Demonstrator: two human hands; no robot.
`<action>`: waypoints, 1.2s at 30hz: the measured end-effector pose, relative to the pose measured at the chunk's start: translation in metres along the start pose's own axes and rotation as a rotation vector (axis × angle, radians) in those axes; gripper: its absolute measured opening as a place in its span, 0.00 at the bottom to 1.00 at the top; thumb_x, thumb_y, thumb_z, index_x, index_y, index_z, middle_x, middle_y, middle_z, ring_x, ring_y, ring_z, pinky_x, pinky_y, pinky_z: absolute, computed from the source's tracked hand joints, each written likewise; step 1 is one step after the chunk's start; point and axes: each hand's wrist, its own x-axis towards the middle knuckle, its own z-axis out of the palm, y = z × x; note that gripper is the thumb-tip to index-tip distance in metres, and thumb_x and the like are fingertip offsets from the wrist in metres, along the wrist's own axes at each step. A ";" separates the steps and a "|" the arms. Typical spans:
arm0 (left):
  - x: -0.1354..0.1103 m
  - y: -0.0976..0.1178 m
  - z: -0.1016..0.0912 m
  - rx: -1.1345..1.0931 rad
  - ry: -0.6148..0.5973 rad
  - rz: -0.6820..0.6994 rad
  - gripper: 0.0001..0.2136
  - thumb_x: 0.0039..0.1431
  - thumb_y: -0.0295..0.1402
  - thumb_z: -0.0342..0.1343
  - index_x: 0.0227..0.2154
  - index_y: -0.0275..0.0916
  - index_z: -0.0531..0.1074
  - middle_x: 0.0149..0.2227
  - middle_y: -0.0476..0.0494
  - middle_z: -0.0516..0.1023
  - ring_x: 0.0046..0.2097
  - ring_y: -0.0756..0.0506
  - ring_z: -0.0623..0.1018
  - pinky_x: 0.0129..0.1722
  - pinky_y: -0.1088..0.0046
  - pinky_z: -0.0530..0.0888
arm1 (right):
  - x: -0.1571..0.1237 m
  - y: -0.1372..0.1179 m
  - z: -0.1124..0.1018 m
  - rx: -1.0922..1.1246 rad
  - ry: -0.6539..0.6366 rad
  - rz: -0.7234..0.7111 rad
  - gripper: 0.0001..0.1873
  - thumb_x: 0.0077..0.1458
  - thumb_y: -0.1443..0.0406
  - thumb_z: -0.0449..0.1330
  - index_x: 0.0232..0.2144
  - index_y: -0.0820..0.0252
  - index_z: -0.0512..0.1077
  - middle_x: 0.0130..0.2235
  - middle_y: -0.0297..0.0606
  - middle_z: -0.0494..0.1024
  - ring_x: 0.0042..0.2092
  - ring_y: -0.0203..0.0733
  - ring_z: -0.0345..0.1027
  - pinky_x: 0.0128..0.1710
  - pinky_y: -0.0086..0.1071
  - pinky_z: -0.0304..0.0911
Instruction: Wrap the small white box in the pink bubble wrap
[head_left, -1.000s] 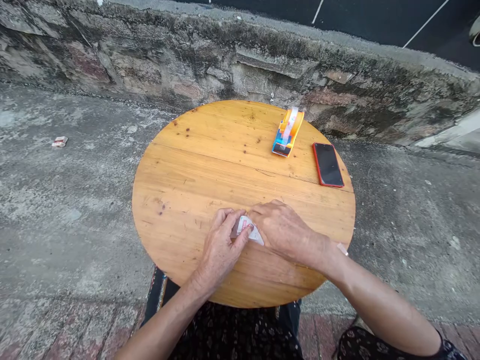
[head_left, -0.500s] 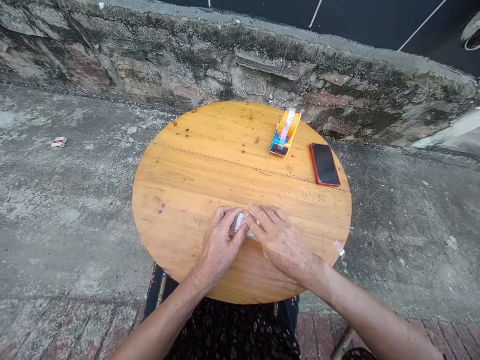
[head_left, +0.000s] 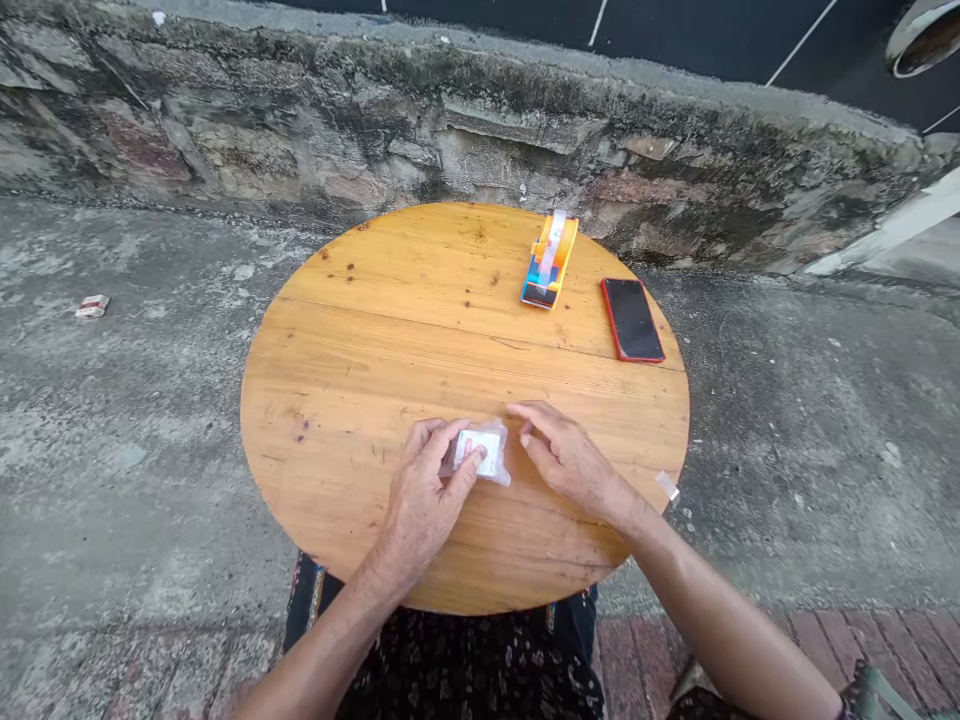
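A small clear plastic packet with a white label (head_left: 484,452) lies on the round wooden table (head_left: 375,350), near its front edge. My left hand (head_left: 424,495) presses its fingertips down on the packet's left part and pins it flat. My right hand (head_left: 566,455) hovers just right of the packet with fingers loosely spread, holding nothing and not touching the packet.
An orange and blue tape dispenser (head_left: 550,262) and a red phone (head_left: 632,319) lie at the table's far right. A strip of tape (head_left: 667,487) hangs off the table's right edge. A rough stone wall (head_left: 480,110) runs behind. Litter (head_left: 91,306) lies on the concrete at left.
My right hand has lifted off the packet and moved right, uncovering it. My left hand stays pressed on the packet. The camera view has shifted slightly.
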 end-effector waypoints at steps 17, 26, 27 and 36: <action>0.003 0.005 -0.005 -0.081 0.013 -0.005 0.15 0.62 0.36 0.53 0.51 0.41 0.70 0.45 0.43 0.69 0.45 0.47 0.73 0.45 0.68 0.74 | -0.023 -0.007 0.014 0.060 0.205 -0.036 0.16 0.59 0.68 0.56 0.50 0.54 0.69 0.52 0.41 0.73 0.55 0.45 0.65 0.56 0.43 0.61; -0.020 -0.013 -0.024 -0.020 0.027 0.013 0.21 0.58 0.33 0.55 0.55 0.42 0.65 0.49 0.41 0.67 0.45 0.45 0.72 0.43 0.65 0.74 | -0.048 -0.001 0.032 0.025 0.218 0.035 0.27 0.54 0.64 0.61 0.56 0.54 0.63 0.56 0.45 0.69 0.57 0.50 0.63 0.56 0.48 0.62; -0.023 -0.014 -0.025 -0.034 0.013 0.012 0.22 0.58 0.32 0.54 0.55 0.42 0.64 0.51 0.41 0.67 0.46 0.45 0.72 0.43 0.66 0.74 | -0.050 -0.001 0.032 0.049 0.227 0.046 0.27 0.54 0.64 0.61 0.57 0.54 0.62 0.55 0.45 0.70 0.55 0.49 0.65 0.53 0.47 0.64; -0.016 -0.011 -0.020 -0.057 -0.107 0.006 0.24 0.55 0.29 0.55 0.57 0.43 0.63 0.50 0.41 0.70 0.43 0.45 0.73 0.39 0.68 0.74 | -0.043 -0.005 0.039 0.112 0.197 0.043 0.17 0.57 0.66 0.58 0.50 0.55 0.70 0.45 0.40 0.78 0.44 0.44 0.71 0.47 0.41 0.66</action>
